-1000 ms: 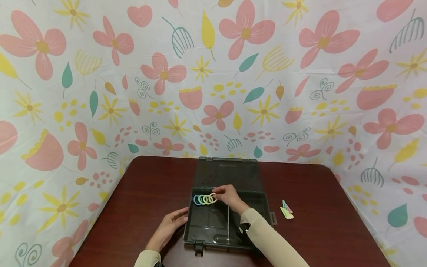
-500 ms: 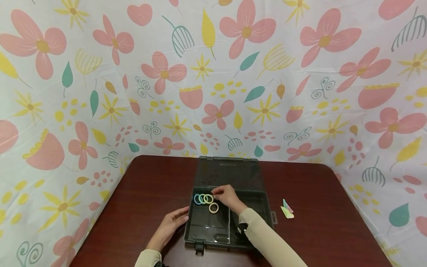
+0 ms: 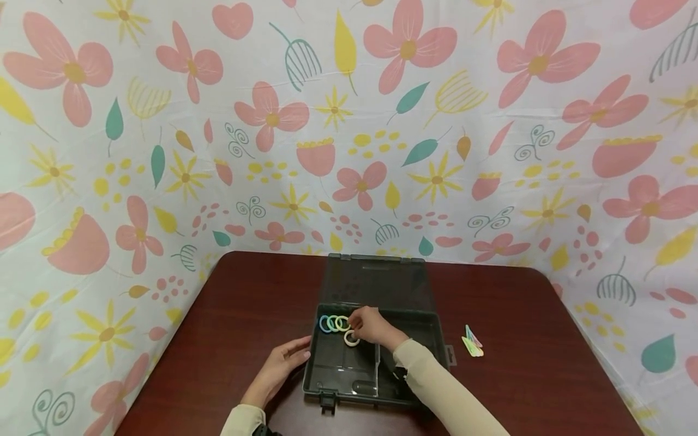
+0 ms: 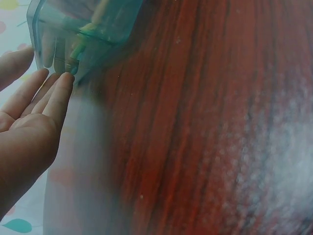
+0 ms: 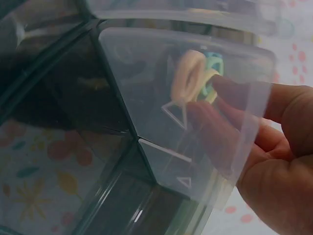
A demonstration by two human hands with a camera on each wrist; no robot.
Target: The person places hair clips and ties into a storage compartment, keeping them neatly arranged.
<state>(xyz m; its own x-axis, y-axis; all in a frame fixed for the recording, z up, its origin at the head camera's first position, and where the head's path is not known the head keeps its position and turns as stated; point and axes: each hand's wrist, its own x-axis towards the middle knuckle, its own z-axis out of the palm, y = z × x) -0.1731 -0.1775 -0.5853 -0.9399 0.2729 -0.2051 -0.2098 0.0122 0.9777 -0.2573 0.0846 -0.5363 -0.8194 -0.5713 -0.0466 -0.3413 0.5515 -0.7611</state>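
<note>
An open dark plastic box [image 3: 439, 343] sits mid-table with its lid [image 3: 376, 281] laid back. In its rear left compartment stands a row of blue, green and yellow rings [image 3: 334, 323], and a cream ring [image 3: 351, 339] lies just in front. My right hand [image 3: 369, 326] reaches into the box and its fingertips pinch the cream ring. In the right wrist view the cream ring [image 5: 188, 78] and my fingers [image 5: 274, 147] show through a clear divider [image 5: 146, 88]. My left hand [image 3: 283, 363] lies flat on the table, fingertips [image 4: 61, 88] against the box's left wall [image 4: 83, 29].
A small bunch of pastel hair clips [image 3: 471, 343] lies on the dark red table [image 3: 245, 303] right of the box. A latch [image 3: 327, 402] sticks out at the box's front. Flowered cloth [image 3: 349, 121] walls in the table at the back and sides.
The cream ring went from the right end of the row down to the compartment floor in front. My right hand then dropped from the row onto it. The left hand stayed put.
</note>
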